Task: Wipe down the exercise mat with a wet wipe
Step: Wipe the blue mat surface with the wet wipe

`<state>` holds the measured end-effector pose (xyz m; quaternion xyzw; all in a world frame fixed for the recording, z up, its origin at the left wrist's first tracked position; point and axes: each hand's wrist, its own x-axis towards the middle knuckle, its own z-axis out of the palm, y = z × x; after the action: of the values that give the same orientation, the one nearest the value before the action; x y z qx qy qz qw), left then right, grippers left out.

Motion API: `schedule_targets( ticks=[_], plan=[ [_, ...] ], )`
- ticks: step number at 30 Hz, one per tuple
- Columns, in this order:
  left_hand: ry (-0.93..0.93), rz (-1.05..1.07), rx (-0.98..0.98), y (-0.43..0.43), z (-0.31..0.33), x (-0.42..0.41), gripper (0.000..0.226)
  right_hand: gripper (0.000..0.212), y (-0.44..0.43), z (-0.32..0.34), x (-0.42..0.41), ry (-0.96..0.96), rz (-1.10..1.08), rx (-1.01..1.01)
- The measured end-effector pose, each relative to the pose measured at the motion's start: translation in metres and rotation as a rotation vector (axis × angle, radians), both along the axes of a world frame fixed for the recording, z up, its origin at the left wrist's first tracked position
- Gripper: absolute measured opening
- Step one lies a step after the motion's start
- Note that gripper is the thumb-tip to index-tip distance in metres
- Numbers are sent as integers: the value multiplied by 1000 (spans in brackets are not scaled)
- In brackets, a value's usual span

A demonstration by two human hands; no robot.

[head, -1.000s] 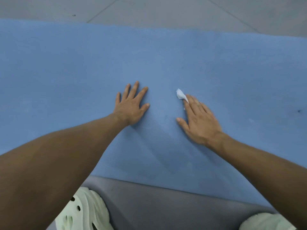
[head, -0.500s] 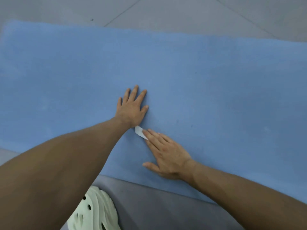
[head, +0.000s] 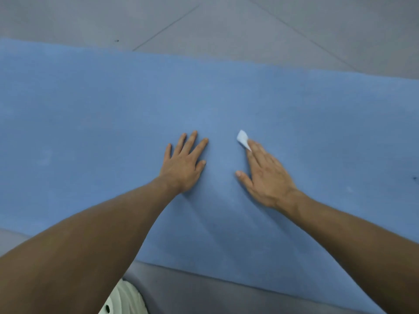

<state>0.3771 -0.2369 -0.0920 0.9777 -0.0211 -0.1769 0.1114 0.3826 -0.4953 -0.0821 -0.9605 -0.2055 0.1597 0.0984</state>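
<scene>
Your left hand (head: 183,164) lies flat on the exercise mat (head: 90,121), palm down, fingers straight and slightly spread, holding nothing. Your right hand (head: 267,177) is flat too, with its fingers straight and close together and the thumb out to the side. Its fingertips press the wet wipe (head: 243,138) onto the mat. Only a small white corner of the wipe shows past them, pointing away from you and a little left.

The two hands sit side by side near the middle of the mat, apart from each other. The blue mat lies on the grey floor (head: 226,23), its long axis running left to right across your view and dipping slightly to the right. A pale shoe (head: 127,300) shows just off the mat's near edge.
</scene>
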Motion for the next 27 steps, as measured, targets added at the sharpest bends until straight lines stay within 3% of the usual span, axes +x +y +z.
schedule_targets(
  ticks=[4,7,17,27],
  plan=[
    [-25,-95,-43,-20,-6,9,58,80,20,-3,-48,13,180,40],
    [-26,-68,-51,-37,-11,17,56,78,16,-7,-61,4,184,17],
    [-149,-18,-5,-56,-24,21,61,76,-105,-4,-6,-16,-457,-79],
    [-195,-179,-22,-85,-24,55,66,79,-46,-2,-70,-4,-177,56]
  ],
)
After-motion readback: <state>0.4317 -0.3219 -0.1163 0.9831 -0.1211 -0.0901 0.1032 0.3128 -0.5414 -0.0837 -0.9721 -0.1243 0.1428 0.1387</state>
